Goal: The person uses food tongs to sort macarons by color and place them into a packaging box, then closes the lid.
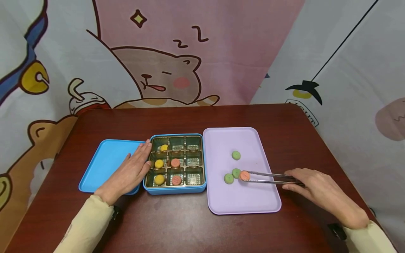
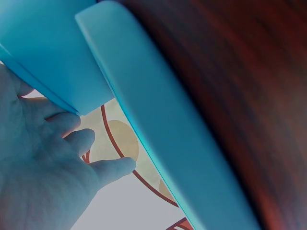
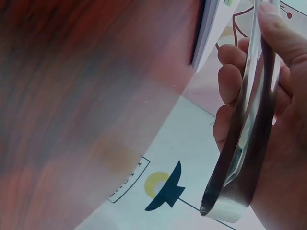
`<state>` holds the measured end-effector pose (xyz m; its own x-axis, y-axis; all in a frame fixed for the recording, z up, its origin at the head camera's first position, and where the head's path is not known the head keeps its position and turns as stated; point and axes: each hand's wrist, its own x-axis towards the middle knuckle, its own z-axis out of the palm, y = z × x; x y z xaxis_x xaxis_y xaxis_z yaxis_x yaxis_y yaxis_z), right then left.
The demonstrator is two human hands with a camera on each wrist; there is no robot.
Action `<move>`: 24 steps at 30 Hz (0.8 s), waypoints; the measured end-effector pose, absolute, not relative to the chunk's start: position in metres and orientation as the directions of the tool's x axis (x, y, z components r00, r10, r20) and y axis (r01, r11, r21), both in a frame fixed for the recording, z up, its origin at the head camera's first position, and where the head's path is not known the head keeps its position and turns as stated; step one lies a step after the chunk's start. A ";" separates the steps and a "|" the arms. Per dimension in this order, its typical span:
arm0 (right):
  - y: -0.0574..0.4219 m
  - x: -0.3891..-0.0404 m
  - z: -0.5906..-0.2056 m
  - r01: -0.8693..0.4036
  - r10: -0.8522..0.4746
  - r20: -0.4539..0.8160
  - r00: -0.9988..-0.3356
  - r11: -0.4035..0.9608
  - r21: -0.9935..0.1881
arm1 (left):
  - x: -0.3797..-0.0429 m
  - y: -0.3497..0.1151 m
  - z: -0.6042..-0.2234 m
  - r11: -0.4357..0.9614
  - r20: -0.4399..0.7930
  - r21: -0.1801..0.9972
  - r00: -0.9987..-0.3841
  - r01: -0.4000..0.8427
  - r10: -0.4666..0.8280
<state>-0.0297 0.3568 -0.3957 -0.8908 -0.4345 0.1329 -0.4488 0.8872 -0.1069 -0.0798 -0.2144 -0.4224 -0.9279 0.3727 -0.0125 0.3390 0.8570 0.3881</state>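
My right hand (image 1: 319, 189) grips metal tongs (image 1: 265, 181) near their closed end, thumb on one side and fingers on the other. At the tongs' tips sits an orange round piece (image 1: 244, 175), over the lilac tray (image 1: 243, 202). Beside it are green round pieces, two close by (image 1: 229, 179) and one farther back (image 1: 236, 155). My left hand (image 1: 131, 172) rests with fairly straight fingers along the left side of a blue box (image 1: 177, 190). Its gold divided insert holds yellow pieces (image 1: 159, 180) in the left column and two orange pieces (image 1: 176, 180) in the middle column.
A blue lid-like tray (image 1: 102, 165) lies left of the box, partly under my left forearm. The box and lilac tray stand side by side on a dark wooden table (image 1: 190, 225). Behind the table hangs a cartoon-printed cloth (image 1: 237, 42).
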 end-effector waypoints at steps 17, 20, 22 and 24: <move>0.335 -0.042 -0.389 -0.534 -0.496 0.253 -0.831 0.838 -0.111 | -0.080 -0.214 -0.421 0.859 -0.022 0.389 -0.929 0.332 0.369; 0.328 -0.046 -0.386 -0.524 -0.486 0.244 -0.839 0.844 -0.118 | -0.080 -0.214 -0.421 0.859 -0.021 0.388 -0.929 0.334 0.370; 0.323 -0.049 -0.385 -0.531 -0.493 0.248 -0.834 0.839 -0.121 | -0.080 -0.214 -0.421 0.859 -0.020 0.387 -0.929 0.334 0.371; 0.319 -0.052 -0.383 -0.544 -0.502 0.259 -0.825 0.831 -0.120 | -0.080 -0.214 -0.422 0.859 -0.025 0.389 -0.928 0.333 0.371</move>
